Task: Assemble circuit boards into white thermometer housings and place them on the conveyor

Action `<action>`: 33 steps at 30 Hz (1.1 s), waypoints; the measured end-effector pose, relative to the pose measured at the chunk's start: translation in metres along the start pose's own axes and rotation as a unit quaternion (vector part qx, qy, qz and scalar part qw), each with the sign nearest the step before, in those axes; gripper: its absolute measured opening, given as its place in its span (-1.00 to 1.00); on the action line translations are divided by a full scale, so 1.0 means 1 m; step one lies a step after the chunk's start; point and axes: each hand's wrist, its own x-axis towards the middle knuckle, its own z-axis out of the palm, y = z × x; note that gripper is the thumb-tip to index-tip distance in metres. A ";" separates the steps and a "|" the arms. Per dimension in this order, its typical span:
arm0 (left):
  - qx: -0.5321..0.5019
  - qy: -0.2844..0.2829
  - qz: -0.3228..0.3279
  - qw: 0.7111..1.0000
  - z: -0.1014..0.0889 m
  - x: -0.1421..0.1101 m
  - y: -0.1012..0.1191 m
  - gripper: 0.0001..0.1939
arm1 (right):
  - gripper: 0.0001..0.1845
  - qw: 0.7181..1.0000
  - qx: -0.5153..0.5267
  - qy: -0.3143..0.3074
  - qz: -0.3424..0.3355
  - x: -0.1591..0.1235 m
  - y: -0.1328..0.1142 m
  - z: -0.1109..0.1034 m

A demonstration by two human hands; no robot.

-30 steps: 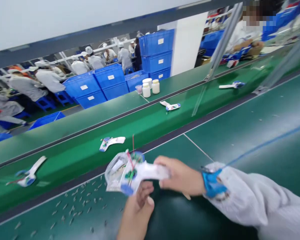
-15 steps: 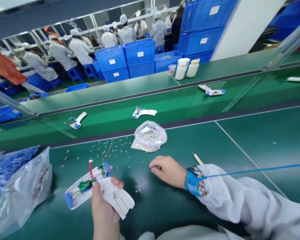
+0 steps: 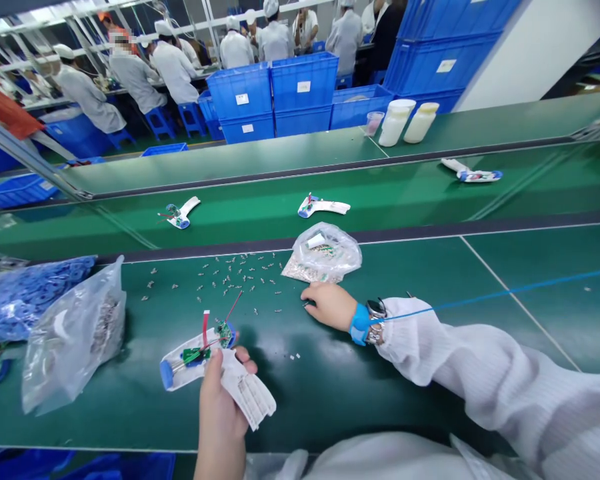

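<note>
Green workbench (image 3: 145,417), scattered small parts (image 3: 255,311), clear open bag (image 3: 337,250), cloudy bag (image 3: 73,350), blue bagged pieces (image 3: 35,293)

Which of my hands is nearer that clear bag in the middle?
Right. Your right hand is just in front of the clear bag; your left hand is farther off, lower left.

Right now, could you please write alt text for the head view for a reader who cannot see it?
The left hand holds a white casing with green circuit boards over a green table; the right hand is near a clear bag of small parts. Three similar casings lie on the green belt beyond.
</note>
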 end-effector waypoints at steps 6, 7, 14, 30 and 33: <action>0.031 -0.045 -0.059 0.997 0.007 0.004 -0.006 -0.62 | -0.75 0.999 -0.040 -0.020 -0.021 0.002 -0.004 0.001; 0.037 -0.048 -0.060 0.996 0.010 0.003 -0.008 -0.62 | -0.75 0.999 -0.042 -0.018 -0.024 0.002 -0.003 0.002; 0.081 -0.050 -0.056 0.994 0.038 0.003 -0.028 -0.76 | -0.86 0.997 0.023 0.035 -0.063 -0.014 -0.004 -0.008; 0.104 -0.238 -0.109 0.959 0.086 -0.027 -0.034 -0.73 | -0.87 0.941 0.282 0.118 -0.147 -0.087 -0.019 -0.067; 0.112 -0.254 -0.128 0.952 0.087 -0.030 -0.033 -0.74 | -0.85 0.933 0.326 0.091 -0.126 -0.092 -0.020 -0.071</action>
